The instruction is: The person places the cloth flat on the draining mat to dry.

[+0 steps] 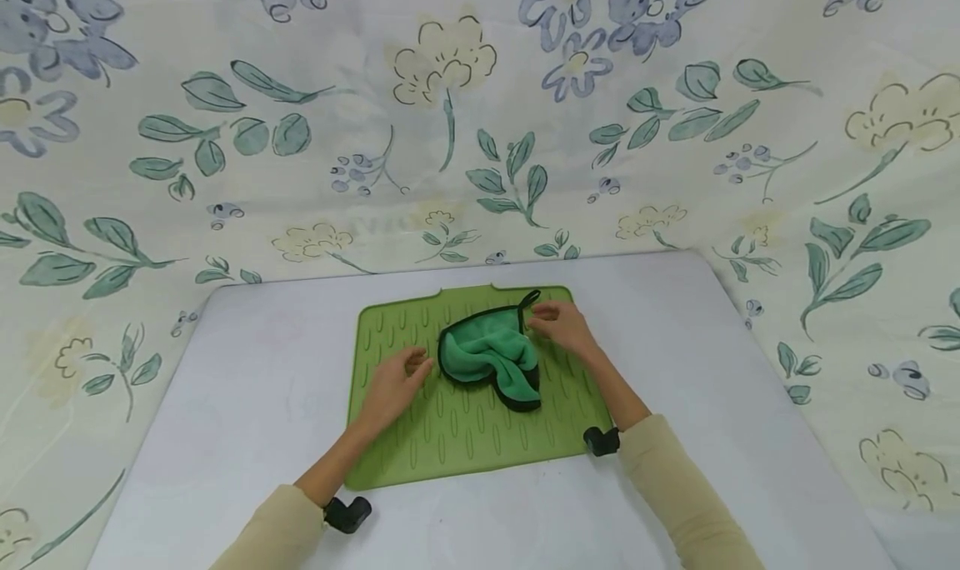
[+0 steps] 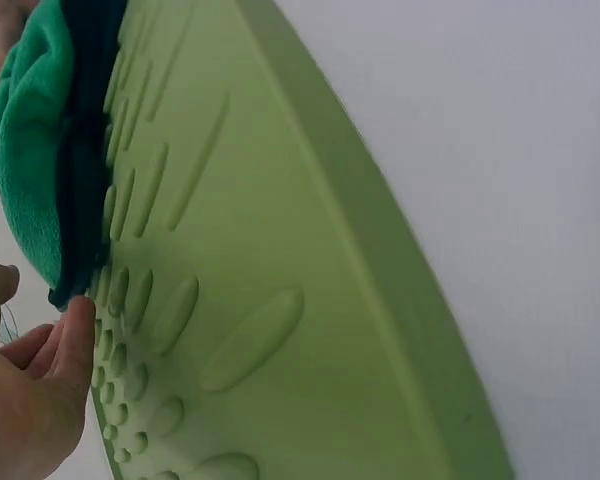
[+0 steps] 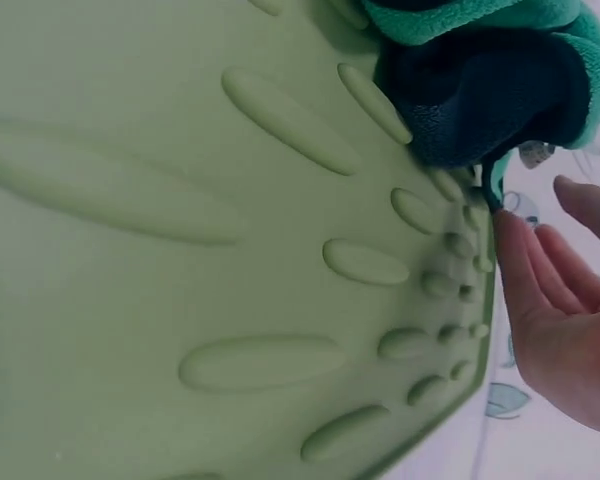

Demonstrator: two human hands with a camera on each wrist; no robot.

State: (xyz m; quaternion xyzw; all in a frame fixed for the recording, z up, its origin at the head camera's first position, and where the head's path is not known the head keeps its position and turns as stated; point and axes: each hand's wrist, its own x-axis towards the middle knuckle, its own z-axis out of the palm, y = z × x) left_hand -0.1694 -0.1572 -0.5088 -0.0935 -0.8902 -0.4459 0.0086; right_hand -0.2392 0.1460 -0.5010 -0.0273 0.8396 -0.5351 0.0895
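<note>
A green cloth (image 1: 487,355) with dark edging and a hanging loop (image 1: 530,298) at its upper right corner lies crumpled on a ribbed green mat (image 1: 450,453). My left hand (image 1: 393,387) is just left of the cloth, thumb and fingers apart and loosely bent. In the left wrist view, the left fingertips (image 2: 78,315) are close by the edge of the cloth (image 2: 30,150); contact is unclear. My right hand (image 1: 561,327) hovers by the upper right corner, below the loop. The right wrist view has its fingers (image 3: 520,250) beside the dark edging, thumb apart, gripping nothing.
The mat lies on a white table (image 1: 262,370). Behind and beside the table hangs a floral sheet (image 1: 450,137). Each wrist wears a small black device, one at the left wrist (image 1: 347,515) and one at the right wrist (image 1: 602,441).
</note>
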